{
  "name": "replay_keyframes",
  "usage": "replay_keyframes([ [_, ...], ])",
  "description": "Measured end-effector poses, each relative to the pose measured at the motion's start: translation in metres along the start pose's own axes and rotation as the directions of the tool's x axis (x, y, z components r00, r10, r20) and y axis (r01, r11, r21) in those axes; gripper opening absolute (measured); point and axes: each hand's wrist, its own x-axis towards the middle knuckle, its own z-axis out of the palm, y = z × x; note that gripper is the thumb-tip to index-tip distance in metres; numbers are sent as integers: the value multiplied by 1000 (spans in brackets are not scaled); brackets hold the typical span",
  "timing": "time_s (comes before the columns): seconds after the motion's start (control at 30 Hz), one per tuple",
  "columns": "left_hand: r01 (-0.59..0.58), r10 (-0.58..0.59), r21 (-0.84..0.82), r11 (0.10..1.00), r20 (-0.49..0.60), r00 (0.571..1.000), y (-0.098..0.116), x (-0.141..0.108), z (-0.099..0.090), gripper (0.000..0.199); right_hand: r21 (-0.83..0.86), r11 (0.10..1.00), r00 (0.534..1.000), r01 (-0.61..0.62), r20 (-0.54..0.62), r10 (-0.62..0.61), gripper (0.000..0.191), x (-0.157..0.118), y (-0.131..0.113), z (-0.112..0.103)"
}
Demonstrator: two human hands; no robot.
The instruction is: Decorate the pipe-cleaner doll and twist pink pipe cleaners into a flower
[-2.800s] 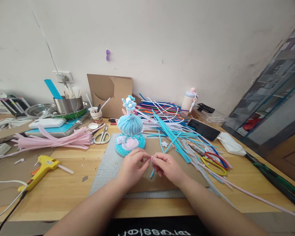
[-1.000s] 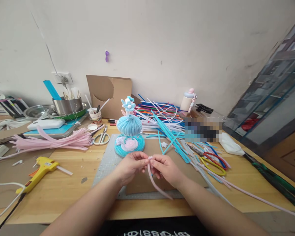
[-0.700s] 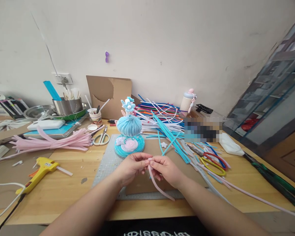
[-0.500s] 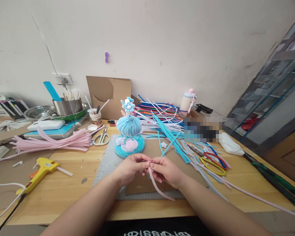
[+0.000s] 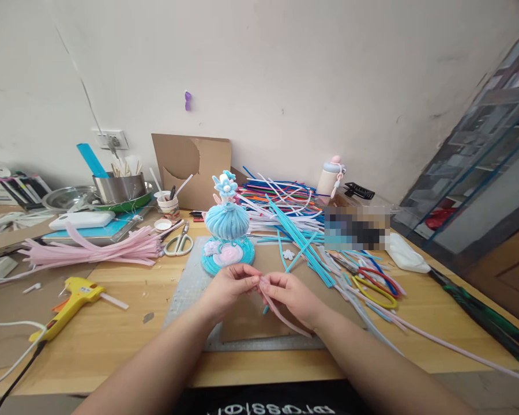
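Note:
Both hands meet over the brown cardboard (image 5: 251, 325) near the table's front. My left hand (image 5: 233, 289) pinches one end of a pink pipe cleaner (image 5: 281, 314). Close against it, my right hand (image 5: 290, 293) grips the same strip, whose loose end hangs down to the right. A bit of blue pipe cleaner (image 5: 266, 309) shows below the fingertips. Just behind my left hand stands a blue pleated figure (image 5: 227, 221) topped with flowers, on a round turquoise base (image 5: 207, 262) with a pink centre. A small white flower (image 5: 288, 254) lies on the cardboard.
Left are a yellow glue gun (image 5: 78, 294), pink pipe cleaners (image 5: 95, 248) and scissors (image 5: 179, 245). Blue pipe cleaners (image 5: 300, 242) lie behind my right hand, with yellow-handled scissors (image 5: 374, 294) and green-handled shears (image 5: 480, 311) farther right. A bottle (image 5: 327, 181) stands at the back.
The fingertips of both hands have shifted slightly up and left. The pink strip's loose end has swung a little, and the blue piece below the fingers shows more.

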Motion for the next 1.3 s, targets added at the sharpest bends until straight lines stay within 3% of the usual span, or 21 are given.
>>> replay_keyframes([
  [0.13, 13, -12, 51, 999, -26, 1000, 0, -1, 2, 26, -44, 999, 999, -22, -46, 20, 36, 1, 2, 0],
  [0.33, 19, -21, 180, 984, 11, 1000, 1, -1, 4, 27, -307, 951, 1000, -23, 5, 26, 26, 4, 6, -5],
  [0.43, 25, -16, 155, 988, -59, 998, 0, 0, 4, 29, -407, 909, 995, 87, -9, -99, 17, 5, 7, -8],
  [0.57, 68, -64, 35, 997, -100, 993, -2, 1, 2, 31, -629, 748, 946, 212, -61, -319, 14, 5, 7, -13],
  [0.7, 99, -104, -77, 992, -63, 993, -1, 0, 2, 29, -844, 448, 857, 295, 27, -515, 12, 2, 4, -16],
  [0.77, 117, -121, -77, 990, -56, 991, 0, 0, 3, 28, -900, 316, 820, 299, 73, -568, 12, 1, 1, -15],
  [0.83, 126, -129, -50, 991, -51, 990, 0, -1, 4, 31, -931, 240, 806, 275, 87, -585, 14, -1, -1, -14],
  [1.0, 173, -173, -11, 985, 2, 985, 0, -2, 3, 31, -966, 129, 779, 226, 100, -619, 19, -4, -6, -12],
  [1.17, 326, -323, -44, 944, 72, 944, 4, -4, 1, 30, -953, 109, 764, 282, 154, -626, 20, -7, -10, -16],
  [1.3, 373, -362, -41, 927, 166, 917, 7, -6, 0, 27, -939, 89, 762, 331, 211, -612, 22, -7, -11, -17],
])
